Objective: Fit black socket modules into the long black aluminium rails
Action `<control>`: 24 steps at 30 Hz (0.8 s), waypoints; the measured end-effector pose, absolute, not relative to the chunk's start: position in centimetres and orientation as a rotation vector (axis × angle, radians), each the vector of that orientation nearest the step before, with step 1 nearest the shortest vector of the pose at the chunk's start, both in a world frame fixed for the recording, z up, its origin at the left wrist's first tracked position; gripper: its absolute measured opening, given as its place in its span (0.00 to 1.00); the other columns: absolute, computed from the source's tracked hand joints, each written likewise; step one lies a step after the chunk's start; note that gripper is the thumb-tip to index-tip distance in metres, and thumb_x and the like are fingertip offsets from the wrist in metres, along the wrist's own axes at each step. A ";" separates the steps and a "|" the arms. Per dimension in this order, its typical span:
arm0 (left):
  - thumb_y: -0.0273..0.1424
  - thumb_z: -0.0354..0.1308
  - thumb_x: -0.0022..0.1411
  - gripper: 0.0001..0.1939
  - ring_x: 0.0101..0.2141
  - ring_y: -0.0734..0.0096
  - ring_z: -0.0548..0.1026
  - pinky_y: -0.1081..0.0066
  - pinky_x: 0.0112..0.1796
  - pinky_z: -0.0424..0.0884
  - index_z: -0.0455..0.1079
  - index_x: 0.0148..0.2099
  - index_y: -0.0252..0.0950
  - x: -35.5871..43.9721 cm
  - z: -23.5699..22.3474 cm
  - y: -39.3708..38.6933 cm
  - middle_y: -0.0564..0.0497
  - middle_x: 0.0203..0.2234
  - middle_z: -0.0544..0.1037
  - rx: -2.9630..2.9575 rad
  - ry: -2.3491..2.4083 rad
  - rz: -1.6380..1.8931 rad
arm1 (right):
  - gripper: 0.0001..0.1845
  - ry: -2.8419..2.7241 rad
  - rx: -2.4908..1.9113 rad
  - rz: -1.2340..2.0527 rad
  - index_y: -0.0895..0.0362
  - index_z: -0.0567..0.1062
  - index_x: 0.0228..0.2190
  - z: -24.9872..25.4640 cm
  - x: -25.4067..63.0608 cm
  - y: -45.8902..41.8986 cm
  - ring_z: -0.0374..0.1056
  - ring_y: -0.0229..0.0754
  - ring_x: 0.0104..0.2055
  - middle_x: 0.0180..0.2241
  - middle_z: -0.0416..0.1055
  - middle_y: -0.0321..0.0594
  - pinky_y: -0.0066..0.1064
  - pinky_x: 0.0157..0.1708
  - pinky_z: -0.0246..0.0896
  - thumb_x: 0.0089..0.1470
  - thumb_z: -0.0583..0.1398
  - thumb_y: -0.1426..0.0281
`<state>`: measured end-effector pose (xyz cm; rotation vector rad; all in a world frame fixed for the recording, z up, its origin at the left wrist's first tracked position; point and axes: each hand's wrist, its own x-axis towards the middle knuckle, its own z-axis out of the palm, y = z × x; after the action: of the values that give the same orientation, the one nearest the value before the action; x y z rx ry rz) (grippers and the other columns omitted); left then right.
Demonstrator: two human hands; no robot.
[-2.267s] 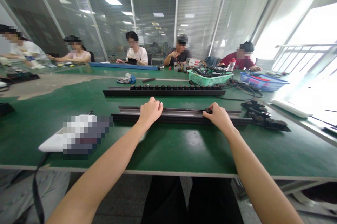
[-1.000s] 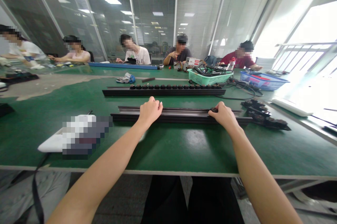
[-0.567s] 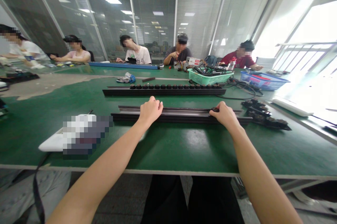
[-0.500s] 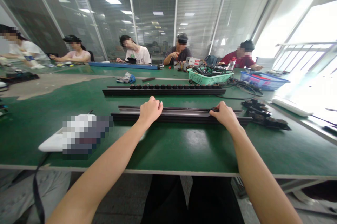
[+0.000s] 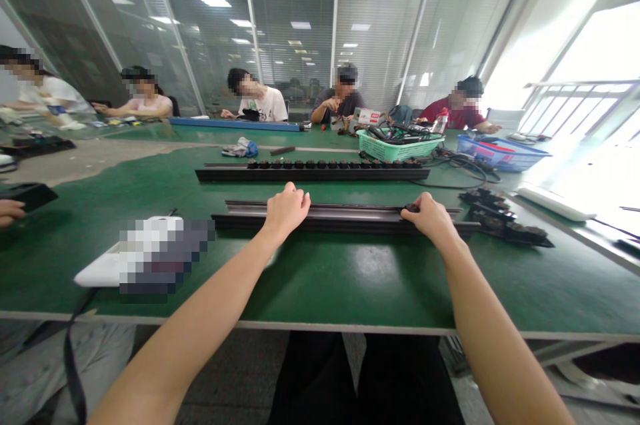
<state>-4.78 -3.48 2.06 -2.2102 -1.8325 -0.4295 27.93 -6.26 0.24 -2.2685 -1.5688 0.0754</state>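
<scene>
In front of me a long black metal channel rail [image 5: 355,214] lies crosswise on the green table. My left hand [image 5: 289,210] is closed on it left of the middle, its fingers curled over the far edge and partly hidden. Toward the rail's right end, my right hand [image 5: 433,217] pinches a small black part [image 5: 412,208] at the channel; whether the part is seated cannot be made out. Farther back lies a similar black rail [image 5: 310,174], with a row of small black parts [image 5: 333,164] along it. More black parts [image 5: 505,218] lie heaped to the right.
A white device [image 5: 100,268] with a blurred-out area is at left. Behind the rails stand a green basket [image 5: 395,147] of cables and a blue basket [image 5: 525,157]. Another person's hand [image 5: 11,212] holds a black object [image 5: 37,196] at the left edge. Several people sit across the table.
My right hand has shifted very slightly right with the small black part. Another person's hand with a black object has come in at the left edge. My left hand stays on the rail.
</scene>
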 end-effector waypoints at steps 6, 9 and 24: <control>0.39 0.39 0.75 0.25 0.38 0.59 0.79 0.64 0.38 0.73 0.76 0.43 0.34 -4.8 1.9 -3.3 0.43 0.45 0.73 -2.194 -1.813 -0.430 | 0.19 -1.536 -2.322 0.050 0.57 0.69 0.45 0.2 28.4 -6.1 0.72 0.53 0.44 0.40 0.76 0.51 0.37 0.40 0.61 0.55 0.60 0.58; 0.39 0.39 0.75 0.25 0.38 0.59 0.79 0.64 0.37 0.73 0.76 0.43 0.34 -4.8 1.9 -3.3 0.43 0.45 0.73 -2.195 -1.807 -0.437 | 0.19 -1.516 -2.360 0.028 0.57 0.68 0.44 0.2 28.5 -5.9 0.73 0.54 0.44 0.39 0.76 0.51 0.38 0.42 0.61 0.56 0.60 0.58; 0.39 0.39 0.75 0.25 0.37 0.60 0.79 0.65 0.37 0.73 0.76 0.43 0.34 -4.8 1.9 -3.4 0.43 0.45 0.73 -2.196 -1.805 -0.440 | 0.18 -1.497 -2.345 -0.011 0.55 0.68 0.42 -0.4 29.4 -5.4 0.73 0.56 0.43 0.37 0.76 0.50 0.42 0.43 0.61 0.54 0.61 0.59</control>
<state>-4.80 -3.38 1.90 -2.1965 -1.8053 -0.4404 29.35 -5.39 -0.40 -2.3450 -1.4966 -0.0105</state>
